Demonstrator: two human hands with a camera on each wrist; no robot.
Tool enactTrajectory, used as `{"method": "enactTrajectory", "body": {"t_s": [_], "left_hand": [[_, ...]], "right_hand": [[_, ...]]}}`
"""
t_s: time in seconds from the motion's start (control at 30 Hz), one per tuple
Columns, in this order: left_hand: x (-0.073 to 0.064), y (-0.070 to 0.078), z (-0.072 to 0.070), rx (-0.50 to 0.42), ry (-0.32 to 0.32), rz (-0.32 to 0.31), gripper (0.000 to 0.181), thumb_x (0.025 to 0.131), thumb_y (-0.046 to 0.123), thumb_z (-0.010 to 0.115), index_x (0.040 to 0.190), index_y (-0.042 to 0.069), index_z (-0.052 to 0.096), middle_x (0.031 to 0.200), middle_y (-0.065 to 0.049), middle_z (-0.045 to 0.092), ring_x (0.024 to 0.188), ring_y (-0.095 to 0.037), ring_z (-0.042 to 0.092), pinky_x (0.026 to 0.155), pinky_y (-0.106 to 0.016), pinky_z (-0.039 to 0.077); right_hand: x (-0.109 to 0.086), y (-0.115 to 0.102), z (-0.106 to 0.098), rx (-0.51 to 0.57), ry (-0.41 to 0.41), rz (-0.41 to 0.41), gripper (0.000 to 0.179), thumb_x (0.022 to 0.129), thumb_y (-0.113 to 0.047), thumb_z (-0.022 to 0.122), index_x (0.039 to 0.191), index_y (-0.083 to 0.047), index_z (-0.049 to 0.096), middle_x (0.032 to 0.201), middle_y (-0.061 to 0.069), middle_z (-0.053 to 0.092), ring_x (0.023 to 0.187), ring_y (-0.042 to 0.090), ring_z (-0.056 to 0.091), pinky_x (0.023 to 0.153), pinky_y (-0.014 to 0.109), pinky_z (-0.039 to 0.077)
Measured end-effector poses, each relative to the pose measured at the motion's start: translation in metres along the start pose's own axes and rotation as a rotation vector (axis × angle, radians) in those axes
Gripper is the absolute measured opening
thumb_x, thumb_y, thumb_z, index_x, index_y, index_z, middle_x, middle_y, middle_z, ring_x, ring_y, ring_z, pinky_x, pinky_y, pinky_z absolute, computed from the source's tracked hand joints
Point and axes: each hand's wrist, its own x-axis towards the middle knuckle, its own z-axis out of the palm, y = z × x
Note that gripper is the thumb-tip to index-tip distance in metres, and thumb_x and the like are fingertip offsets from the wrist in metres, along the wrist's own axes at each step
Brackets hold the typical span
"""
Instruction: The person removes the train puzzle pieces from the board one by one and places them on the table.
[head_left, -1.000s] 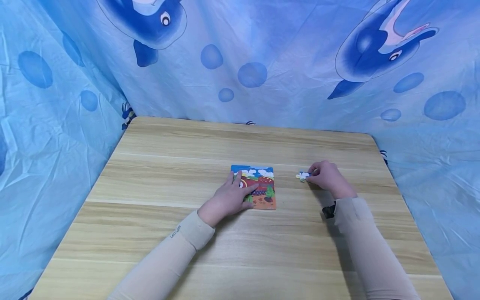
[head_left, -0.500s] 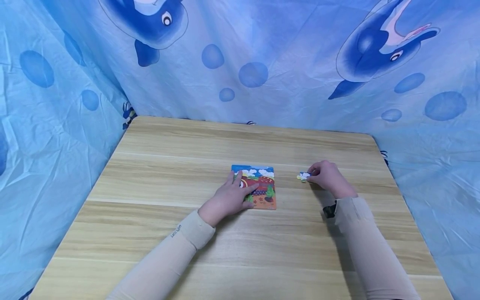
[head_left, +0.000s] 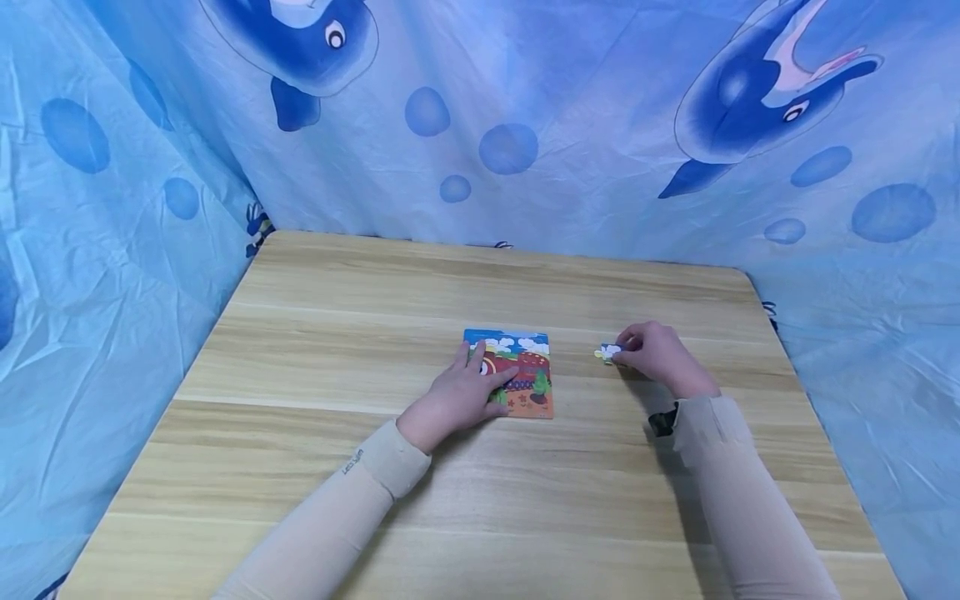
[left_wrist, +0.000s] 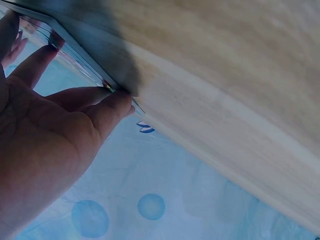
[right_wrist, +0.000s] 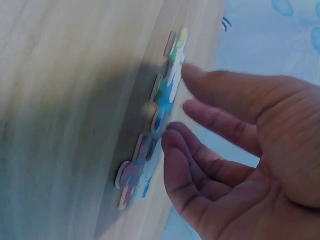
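Note:
A colourful jigsaw puzzle [head_left: 534, 360], showing a red car-like shape under clouds, lies flat near the middle of the table. My left hand [head_left: 456, 395] rests on its left part with fingers spread, hiding some of the picture. In the left wrist view, fingertips press at the edge of the puzzle board [left_wrist: 82, 56]. To the right of the puzzle, my right hand [head_left: 662, 358] pinches small jigsaw pieces [head_left: 607, 353] low over the tabletop. The right wrist view has two pieces end to end, a white-and-blue one [right_wrist: 167, 95] and a pinkish one [right_wrist: 135, 170], with curled fingertips at their face.
The wooden table [head_left: 337, 333] spreads around both hands. Blue curtains [head_left: 585, 167] printed with dolphins hang along its back and sides. A black band [head_left: 663, 422] shows at the right wrist.
Both hands, the puzzle and the pieces stay almost in place; the head view has shifted very slightly.

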Motion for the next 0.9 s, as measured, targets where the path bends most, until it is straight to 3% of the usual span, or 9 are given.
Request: {"method": "enactTrajectory", "body": {"t_s": [0.27, 0.57, 0.77, 0.9], "left_hand": [[-0.001, 0.0, -0.002, -0.012, 0.001, -0.007, 0.068, 0.096, 0.056, 0.063, 0.158, 0.036, 0.04, 0.164, -0.028, 0.013, 0.147, -0.053, 0.01, 0.106, -0.058, 0.04], [-0.003, -0.002, -0.001, -0.023, 0.017, 0.002, 0.069, 0.097, 0.056, 0.063, 0.158, 0.035, 0.04, 0.165, -0.027, 0.012, 0.148, -0.052, 0.009, 0.111, -0.058, 0.034], [-0.003, -0.009, 0.0, -0.048, 0.06, 0.01, 0.083, 0.095, 0.059, 0.064, 0.163, 0.028, 0.029, 0.167, -0.023, 0.008, 0.149, -0.05, 0.008, 0.115, -0.057, 0.024], [-0.003, -0.019, -0.004, -0.032, 0.072, -0.04, 0.096, 0.093, 0.065, 0.061, 0.165, 0.02, 0.016, 0.167, -0.022, 0.004, 0.149, -0.05, 0.005, 0.117, -0.06, 0.014]], "right_hand": [[-0.001, -0.014, 0.004, 0.068, 0.041, -0.044, 0.031, 0.097, -0.019, 0.072, 0.119, 0.002, 0.067, 0.106, 0.018, 0.069, 0.089, 0.028, 0.065, 0.073, 0.042, 0.054], [0.006, -0.043, 0.027, 0.087, 0.052, -0.088, 0.028, 0.096, -0.02, 0.074, 0.118, -0.004, 0.07, 0.107, 0.012, 0.067, 0.096, 0.027, 0.062, 0.078, 0.042, 0.054], [0.01, -0.061, 0.041, 0.12, 0.024, -0.137, 0.027, 0.095, -0.021, 0.075, 0.117, -0.006, 0.071, 0.105, 0.008, 0.067, 0.095, 0.024, 0.063, 0.077, 0.04, 0.055], [0.013, -0.073, 0.051, 0.123, 0.006, -0.15, 0.024, 0.095, -0.02, 0.075, 0.115, -0.008, 0.072, 0.103, 0.004, 0.068, 0.093, 0.022, 0.063, 0.077, 0.038, 0.055]]}}
